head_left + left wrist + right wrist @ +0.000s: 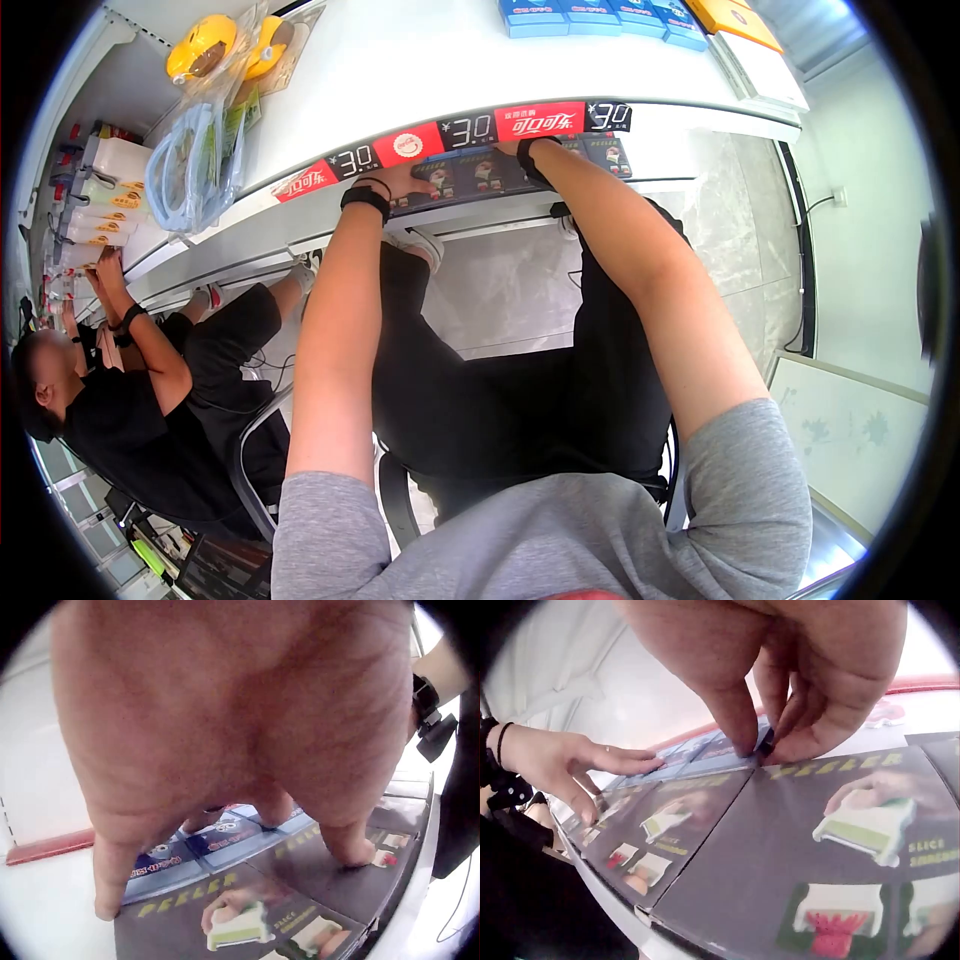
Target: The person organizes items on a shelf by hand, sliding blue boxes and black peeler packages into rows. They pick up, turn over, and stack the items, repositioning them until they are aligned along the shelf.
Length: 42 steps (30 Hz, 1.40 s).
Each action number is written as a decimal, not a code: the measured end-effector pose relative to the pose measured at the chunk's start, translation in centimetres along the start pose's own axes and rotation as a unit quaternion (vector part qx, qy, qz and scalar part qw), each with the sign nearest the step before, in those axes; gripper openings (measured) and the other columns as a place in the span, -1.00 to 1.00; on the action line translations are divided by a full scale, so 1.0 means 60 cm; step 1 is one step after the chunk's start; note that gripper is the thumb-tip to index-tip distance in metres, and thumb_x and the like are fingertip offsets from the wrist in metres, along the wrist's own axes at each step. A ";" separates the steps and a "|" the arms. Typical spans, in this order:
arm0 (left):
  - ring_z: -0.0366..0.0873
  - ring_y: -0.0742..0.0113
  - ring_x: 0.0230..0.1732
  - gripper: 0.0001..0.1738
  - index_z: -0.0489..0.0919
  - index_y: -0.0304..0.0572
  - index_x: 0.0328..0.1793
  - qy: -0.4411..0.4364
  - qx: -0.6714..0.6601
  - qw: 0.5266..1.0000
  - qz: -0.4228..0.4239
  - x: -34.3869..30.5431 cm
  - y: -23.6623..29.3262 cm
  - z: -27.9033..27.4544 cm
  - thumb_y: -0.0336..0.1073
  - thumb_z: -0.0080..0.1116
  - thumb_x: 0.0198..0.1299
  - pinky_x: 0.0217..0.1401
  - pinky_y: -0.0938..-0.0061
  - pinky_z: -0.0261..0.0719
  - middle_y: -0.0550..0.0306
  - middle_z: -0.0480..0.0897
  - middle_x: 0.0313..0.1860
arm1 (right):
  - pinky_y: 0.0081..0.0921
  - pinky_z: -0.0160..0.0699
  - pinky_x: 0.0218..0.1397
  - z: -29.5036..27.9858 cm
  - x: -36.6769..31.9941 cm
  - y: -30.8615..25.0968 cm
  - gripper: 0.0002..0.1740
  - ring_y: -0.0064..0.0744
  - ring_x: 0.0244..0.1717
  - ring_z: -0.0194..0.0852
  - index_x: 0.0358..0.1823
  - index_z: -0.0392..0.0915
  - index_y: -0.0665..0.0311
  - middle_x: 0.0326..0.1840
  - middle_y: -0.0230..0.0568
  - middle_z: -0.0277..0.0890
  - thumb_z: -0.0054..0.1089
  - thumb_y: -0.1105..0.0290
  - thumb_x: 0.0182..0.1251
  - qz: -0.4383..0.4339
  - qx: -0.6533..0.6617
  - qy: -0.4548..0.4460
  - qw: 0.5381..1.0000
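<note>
Dark peeler boxes [705, 825] lie side by side along the lower shelf, with flat blue boxes [225, 840] in a row behind them. My left hand [398, 182] is spread over the boxes, its fingertips touching them near the left end of the row. The right hand [817, 675] reaches in behind the peeler boxes, under the price strip. Its thumb and fingers pinch the end of a blue box [727, 755]. In the head view most of the right hand is hidden by the strip.
A red and black price strip [410, 148] runs along the upper shelf [400, 60] edge, above both hands. More blue boxes [600, 18] and bagged yellow toys [205, 45] stand on that shelf. At left another person [150, 430] sits by the same shelving.
</note>
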<state>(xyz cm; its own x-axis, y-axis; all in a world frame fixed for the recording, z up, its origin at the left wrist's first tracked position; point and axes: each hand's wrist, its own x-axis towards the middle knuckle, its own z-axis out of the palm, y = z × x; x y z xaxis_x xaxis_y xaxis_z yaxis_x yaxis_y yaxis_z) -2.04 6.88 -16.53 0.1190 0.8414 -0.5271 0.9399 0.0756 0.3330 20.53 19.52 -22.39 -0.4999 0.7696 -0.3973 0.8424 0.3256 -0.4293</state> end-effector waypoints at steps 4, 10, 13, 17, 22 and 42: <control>0.42 0.06 0.38 0.03 0.27 -0.03 0.55 -0.002 -0.027 1.000 -0.005 0.005 -0.012 0.007 0.20 0.40 -0.01 0.39 0.28 0.39 -0.12 0.47 0.37 | -0.40 0.62 0.03 -0.002 0.001 0.003 -0.26 -0.30 0.02 0.62 0.25 0.41 0.23 0.08 -0.09 0.59 0.47 0.11 0.06 -0.002 -0.003 -0.003 1.000; 0.47 -0.01 0.31 0.10 0.31 -0.15 0.47 0.085 0.058 0.991 0.082 -0.025 0.034 0.003 0.22 0.49 -0.18 0.34 0.24 0.43 -0.19 0.53 0.28 | -0.40 0.62 0.03 -0.005 0.000 0.004 -0.25 -0.30 0.01 0.63 0.25 0.42 0.23 0.07 -0.09 0.60 0.48 0.10 0.05 -0.005 -0.010 -0.008 1.000; 0.52 -0.03 0.25 0.08 0.36 -0.20 0.41 0.077 0.074 0.991 0.085 -0.003 0.032 0.017 0.23 0.49 -0.21 0.30 0.22 0.47 -0.19 0.58 0.21 | -0.40 0.62 0.03 -0.012 -0.007 0.009 -0.24 -0.30 0.01 0.63 0.25 0.42 0.23 0.07 -0.09 0.60 0.48 0.09 0.04 -0.012 -0.014 -0.019 1.000; 0.56 -0.04 0.20 0.01 0.41 -0.22 0.36 0.130 0.100 0.981 0.106 -0.012 0.032 0.018 0.28 0.42 -0.12 0.27 0.22 0.50 -0.19 0.61 0.15 | -0.40 0.62 0.02 -0.022 -0.018 0.014 -0.23 -0.31 0.01 0.63 0.26 0.42 0.23 0.06 -0.09 0.61 0.49 0.09 0.03 -0.029 -0.020 -0.045 0.998; 0.51 0.03 0.27 -0.25 0.52 -0.18 0.27 0.130 -0.236 0.960 -0.079 0.036 -0.079 0.024 0.28 0.14 0.20 0.29 0.25 0.45 -0.08 0.59 0.24 | -0.40 0.62 0.02 -0.023 -0.029 0.023 -0.22 -0.31 0.00 0.63 0.26 0.42 0.23 0.05 -0.08 0.62 0.50 0.08 0.01 -0.054 -0.034 -0.089 0.994; 0.54 0.14 0.23 -0.31 0.56 -0.11 0.26 0.217 -0.115 0.962 -0.116 0.072 -0.145 0.056 0.15 0.35 0.12 0.32 0.30 0.44 0.04 0.59 0.26 | -0.28 0.62 -0.15 -0.044 -0.125 -0.007 -0.37 -0.13 -0.33 0.67 -0.35 0.64 0.40 -0.48 -0.09 0.64 0.57 -0.02 -0.30 -0.214 -0.142 -0.006 0.966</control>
<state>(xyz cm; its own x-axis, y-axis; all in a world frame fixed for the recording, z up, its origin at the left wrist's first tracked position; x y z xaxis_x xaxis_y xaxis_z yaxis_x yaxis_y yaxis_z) -8.63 8.07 -24.31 -0.2766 0.9283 -0.2486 0.8231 0.3624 0.4373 24.48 15.05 -17.07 -0.8159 0.5250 -0.2424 0.5780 0.7516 -0.3178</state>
